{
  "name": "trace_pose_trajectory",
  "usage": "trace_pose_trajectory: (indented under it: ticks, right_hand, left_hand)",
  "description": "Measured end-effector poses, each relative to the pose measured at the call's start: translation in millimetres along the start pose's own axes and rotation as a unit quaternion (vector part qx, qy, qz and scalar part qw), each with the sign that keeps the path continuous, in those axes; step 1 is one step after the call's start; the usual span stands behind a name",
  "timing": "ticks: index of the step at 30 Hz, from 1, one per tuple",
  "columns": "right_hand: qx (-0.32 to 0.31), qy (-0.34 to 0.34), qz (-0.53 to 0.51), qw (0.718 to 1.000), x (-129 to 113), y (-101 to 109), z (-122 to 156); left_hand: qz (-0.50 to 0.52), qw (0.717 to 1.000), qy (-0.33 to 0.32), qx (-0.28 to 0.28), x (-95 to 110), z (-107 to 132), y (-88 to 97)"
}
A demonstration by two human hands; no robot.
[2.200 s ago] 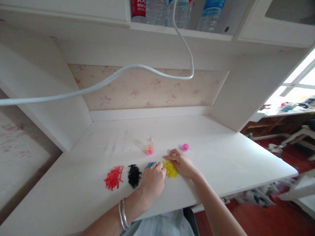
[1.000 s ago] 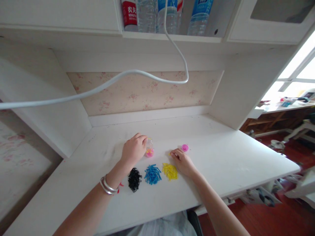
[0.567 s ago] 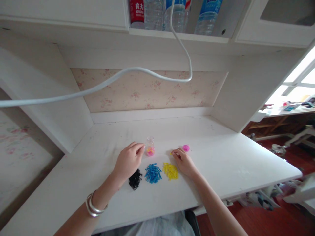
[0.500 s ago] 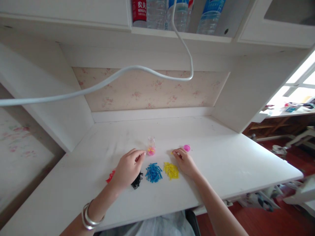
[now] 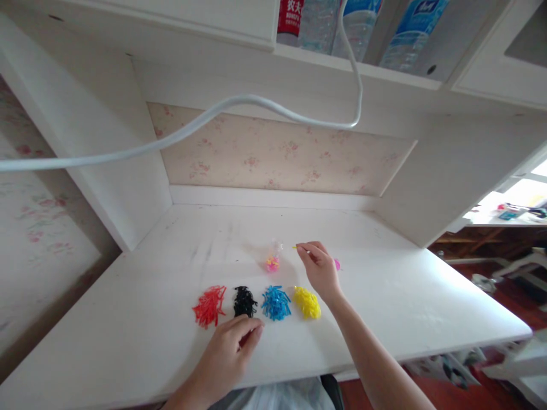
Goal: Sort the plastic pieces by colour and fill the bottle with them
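Note:
A small yellow strip (image 5: 294, 247) sticks out from the pinched fingertips of my right hand (image 5: 319, 270), just right of the clear jar (image 5: 277, 249) and above the desk. The upright jar has pink and yellow pieces at its bottom. Below the black pile (image 5: 245, 300), my left hand (image 5: 231, 350) is closed, thumb against fingers; whatever it may hold is hidden. Also in the row are a red pile (image 5: 209, 307), a blue pile (image 5: 276, 303) and a yellow pile (image 5: 307, 302) of small strips or bands. Partly behind my right hand lies a round pink lid (image 5: 337, 264).
A white cable (image 5: 252, 100) hangs across the view above the white desk (image 5: 141, 319). Several bottles (image 5: 359, 28) stand on the shelf overhead. Side panels and a floral back wall (image 5: 273, 151) enclose the desk.
My left hand has drawn back from beside the jar toward the desk's front, uncovering the red and black piles. My right hand has risen toward the jar with the yellow strip. The view has shifted.

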State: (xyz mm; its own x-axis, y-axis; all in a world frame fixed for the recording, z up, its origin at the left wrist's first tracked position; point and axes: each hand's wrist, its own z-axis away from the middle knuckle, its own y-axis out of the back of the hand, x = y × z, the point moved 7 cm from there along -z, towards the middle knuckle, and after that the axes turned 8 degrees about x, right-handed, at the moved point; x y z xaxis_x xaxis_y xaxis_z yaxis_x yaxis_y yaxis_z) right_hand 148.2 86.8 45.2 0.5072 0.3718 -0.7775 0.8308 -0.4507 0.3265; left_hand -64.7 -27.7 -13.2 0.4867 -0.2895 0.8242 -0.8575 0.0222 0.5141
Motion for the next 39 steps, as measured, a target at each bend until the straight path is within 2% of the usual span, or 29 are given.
trace_pose_trajectory:
  ticks: [2, 5, 11, 15, 20, 23, 27, 32, 35, 39]
  right_hand:
    - [0.006, 0.01, -0.012, 1.0, -16.5, -10.3, -4.6]
    - [0.005, 0.022, -0.018, 1.0, -28.7, -23.7, -8.0]
    - [-0.01, 0.038, 0.012, 0.999, -28.0, -36.3, -12.3]
    - [-0.033, 0.037, 0.035, 0.998, -25.3, -37.5, -15.2]
    - [-0.01, 0.034, 0.027, 0.999, -23.9, -22.4, -17.9]
    - [-0.002, 0.02, 0.028, 0.999, -6.3, -8.5, -15.9]
    - [0.0, -0.025, 0.049, 0.998, 42.6, 15.2, -4.4]
    - [-0.02, -0.068, 0.072, 0.995, 93.3, 37.8, 19.9]
    - [-0.023, -0.09, 0.077, 0.993, 104.2, 41.4, 29.6]
    - [-0.045, -0.071, 0.065, 0.994, 102.6, 35.1, 33.4]
  left_hand:
    - [-0.001, 1.0, 0.001, -0.005, 0.5, -0.2, 0.3]
    - [-0.003, 1.0, 0.003, -0.004, 1.1, 1.0, 2.8]
    - [-0.004, 1.0, -0.003, -0.004, 3.2, 2.6, 5.8]
    - [-0.002, 1.0, -0.001, -0.006, 1.3, 1.9, 5.2]
    - [-0.009, 1.0, -0.003, -0.011, 0.8, 2.2, 4.1]
    - [-0.019, 1.0, -0.007, -0.01, 1.3, 2.6, 3.7]
    - [-0.059, 0.998, -0.033, -0.011, 3.6, 1.7, -1.3]
    - [-0.163, 0.983, -0.077, -0.033, 15.1, -5.0, -21.5]
    - [-0.235, 0.966, -0.098, -0.042, 27.1, -15.6, -37.1]
    - [-0.298, 0.945, -0.124, -0.046, 42.8, -34.2, -57.3]
